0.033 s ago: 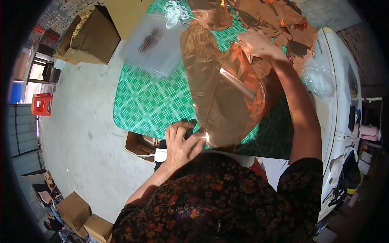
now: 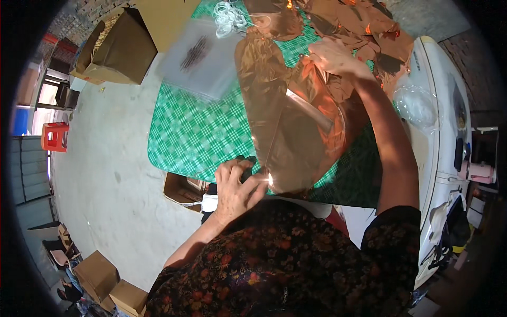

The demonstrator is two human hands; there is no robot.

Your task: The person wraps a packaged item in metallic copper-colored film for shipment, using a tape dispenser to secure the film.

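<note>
A flat, shiny copper-coloured foil piece, which looks like an uninflated foil balloon, lies over a green plaid table cover. At its near corner, by the table's front edge, my left hand is closed with curled fingers, thumb and forefinger at the foil. My right hand reaches to the far side, its fingers closed on a lifted, wrinkled part of the foil; the fingertips are partly hidden. Another long foil part with a rounded, puckered end stretches along the left. Beyond my right hand lies a pile of crumpled copper foil.
Clear plastic bags and a bundle of white string lie at the table's far left. A white machine-like body carrying a clear plastic bundle stands right. Cardboard boxes and a red stool stand left.
</note>
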